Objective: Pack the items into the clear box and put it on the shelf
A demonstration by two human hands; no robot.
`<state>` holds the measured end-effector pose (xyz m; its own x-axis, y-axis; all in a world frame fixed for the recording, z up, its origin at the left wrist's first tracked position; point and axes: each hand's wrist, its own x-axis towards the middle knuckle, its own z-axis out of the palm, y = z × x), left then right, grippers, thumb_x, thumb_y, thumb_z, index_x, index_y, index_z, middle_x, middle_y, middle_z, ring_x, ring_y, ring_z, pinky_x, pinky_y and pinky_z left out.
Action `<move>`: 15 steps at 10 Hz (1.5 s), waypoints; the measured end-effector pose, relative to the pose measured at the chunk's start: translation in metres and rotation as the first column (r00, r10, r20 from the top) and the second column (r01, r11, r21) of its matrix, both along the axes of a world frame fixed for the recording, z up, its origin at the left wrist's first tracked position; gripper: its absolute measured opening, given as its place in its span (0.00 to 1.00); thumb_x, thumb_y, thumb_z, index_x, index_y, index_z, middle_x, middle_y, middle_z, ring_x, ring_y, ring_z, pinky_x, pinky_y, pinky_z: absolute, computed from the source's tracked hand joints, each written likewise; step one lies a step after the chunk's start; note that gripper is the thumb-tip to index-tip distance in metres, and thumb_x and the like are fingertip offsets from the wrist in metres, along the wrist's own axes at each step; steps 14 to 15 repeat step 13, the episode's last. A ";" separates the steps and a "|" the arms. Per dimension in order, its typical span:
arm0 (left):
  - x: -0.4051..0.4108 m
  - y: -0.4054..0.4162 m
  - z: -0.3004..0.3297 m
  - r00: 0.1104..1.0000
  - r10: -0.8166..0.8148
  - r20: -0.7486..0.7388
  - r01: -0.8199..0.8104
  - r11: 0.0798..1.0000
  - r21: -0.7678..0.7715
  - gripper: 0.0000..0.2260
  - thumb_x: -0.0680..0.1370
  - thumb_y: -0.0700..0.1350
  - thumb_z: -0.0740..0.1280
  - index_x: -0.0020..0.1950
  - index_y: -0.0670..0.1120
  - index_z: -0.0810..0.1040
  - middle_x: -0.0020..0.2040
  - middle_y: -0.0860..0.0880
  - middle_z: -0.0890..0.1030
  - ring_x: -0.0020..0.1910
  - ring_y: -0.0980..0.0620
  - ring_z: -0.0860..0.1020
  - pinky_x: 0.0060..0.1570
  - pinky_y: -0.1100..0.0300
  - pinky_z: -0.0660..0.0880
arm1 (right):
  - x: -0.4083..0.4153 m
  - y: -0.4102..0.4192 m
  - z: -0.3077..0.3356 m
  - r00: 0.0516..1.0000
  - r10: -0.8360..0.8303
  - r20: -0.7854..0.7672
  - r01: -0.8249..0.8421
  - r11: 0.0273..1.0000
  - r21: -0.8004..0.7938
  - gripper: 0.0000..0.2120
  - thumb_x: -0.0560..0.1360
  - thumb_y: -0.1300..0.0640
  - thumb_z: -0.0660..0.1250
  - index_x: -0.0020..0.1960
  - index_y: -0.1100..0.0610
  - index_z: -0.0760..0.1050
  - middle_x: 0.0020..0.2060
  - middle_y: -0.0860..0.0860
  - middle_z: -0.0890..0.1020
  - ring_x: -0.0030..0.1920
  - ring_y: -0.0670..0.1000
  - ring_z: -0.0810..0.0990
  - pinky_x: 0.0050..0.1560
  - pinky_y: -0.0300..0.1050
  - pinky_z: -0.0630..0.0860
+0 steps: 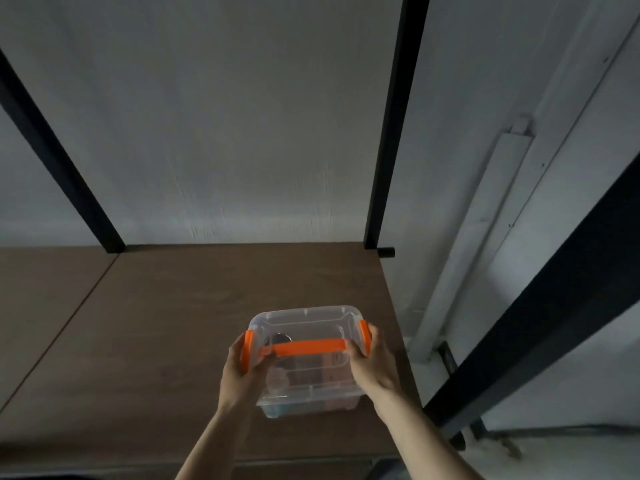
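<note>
Clear box (306, 355), lid on and orange clips (363, 337) down, is sitting near the right front corner of the brown shelf (156, 323). Left hand (242, 370) and right hand (370, 363) are clamping its two ends. Items showing dimly inside. Judgement: packing done; only the release is remaining.

- Dim, greyish light overall; wall (214, 116) brightest low, approx 12 o'clock.
- Orange handle (303, 347) sole vivid colour.
- Wide-angle bend: shelf posts (394, 133) lean at 10 and 3 o'clock.
- Soft focus, grainy.
</note>
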<state>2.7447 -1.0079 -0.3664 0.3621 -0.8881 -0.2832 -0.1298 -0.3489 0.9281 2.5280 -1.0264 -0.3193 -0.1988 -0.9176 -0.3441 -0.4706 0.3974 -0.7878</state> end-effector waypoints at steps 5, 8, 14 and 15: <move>0.006 0.005 -0.035 0.995 -0.072 0.068 0.068 0.996 0.056 0.37 0.65 0.68 0.74 0.71 0.59 0.70 0.59 0.51 0.82 0.55 0.46 0.84 0.51 0.41 0.83 | 0.007 0.010 -0.040 0.998 -0.042 -0.041 0.043 0.999 0.025 0.26 0.81 0.49 0.63 0.75 0.53 0.58 0.65 0.56 0.77 0.57 0.57 0.82 0.55 0.54 0.81; 0.009 0.012 -0.017 0.988 -0.106 0.112 0.096 0.991 0.097 0.34 0.71 0.64 0.73 0.74 0.56 0.68 0.58 0.50 0.81 0.53 0.47 0.82 0.51 0.51 0.78 | 0.003 0.017 -0.023 0.950 0.060 -0.307 -0.070 0.997 -0.020 0.34 0.80 0.41 0.59 0.80 0.53 0.52 0.75 0.53 0.69 0.71 0.54 0.72 0.67 0.53 0.73; 0.021 0.097 0.083 0.483 -0.216 0.848 0.410 0.912 -0.002 0.32 0.73 0.69 0.61 0.75 0.61 0.65 0.69 0.57 0.73 0.68 0.51 0.73 0.66 0.55 0.69 | -0.001 0.101 0.038 0.639 0.236 -0.732 -0.511 0.841 -0.175 0.28 0.78 0.39 0.57 0.76 0.46 0.62 0.74 0.48 0.66 0.72 0.51 0.68 0.73 0.52 0.67; 0.021 0.097 0.083 0.483 -0.216 0.848 0.410 0.912 -0.002 0.32 0.73 0.69 0.61 0.75 0.61 0.65 0.69 0.57 0.73 0.68 0.51 0.73 0.66 0.55 0.69 | -0.001 0.101 0.038 0.639 0.236 -0.732 -0.511 0.841 -0.175 0.28 0.78 0.39 0.57 0.76 0.46 0.62 0.74 0.48 0.66 0.72 0.51 0.68 0.73 0.52 0.67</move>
